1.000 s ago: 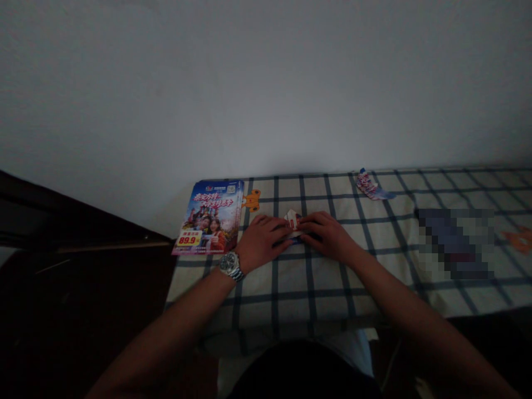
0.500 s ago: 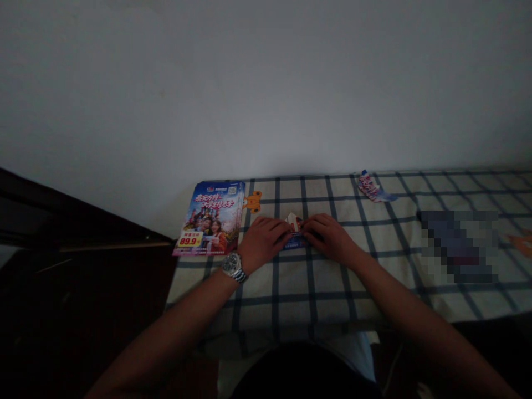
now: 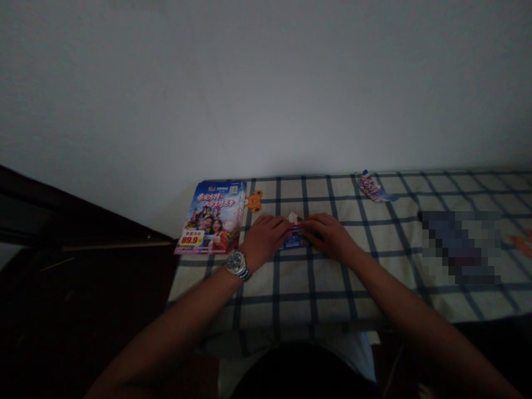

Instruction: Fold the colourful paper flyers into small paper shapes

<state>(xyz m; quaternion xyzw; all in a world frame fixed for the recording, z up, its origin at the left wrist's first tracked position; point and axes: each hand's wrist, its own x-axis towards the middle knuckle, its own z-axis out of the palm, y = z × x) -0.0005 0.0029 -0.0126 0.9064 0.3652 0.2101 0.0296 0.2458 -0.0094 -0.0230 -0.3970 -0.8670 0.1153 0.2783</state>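
Head view, dim light. Left hand (image 3: 264, 238): palm down on the checked cloth (image 3: 332, 288), fingers half curled, tips bent onto the left edge of the folded leaflet (image 3: 294, 237) and pinning it to the cloth. Right hand (image 3: 328, 235): same posture, palm down, fingers half curled, tips on the leaflet's right edge. My two sets of fingertips nearly meet over it. The leaflet lies flat between the hands. Only a small pale peak shows just beyond my fingertips and a blue strip on the side towards me; the rest is under my fingers, so I cannot read its full shape. Wristwatch (image 3: 238, 264) sits on my left wrist, metal band, dial up. Outward of my left hand, just beside it, lies a stack of flyers (image 3: 211, 217), printed side up, its outer edge at the cloth's edge. An orange print on the cloth (image 3: 253, 200) sits just beyond my left fingertips, touching the stack's far corner. Beyond my right hand and off to its outer side, well apart, a small crumpled printed paper (image 3: 372, 187) lies near the wall (image 3: 266, 83).
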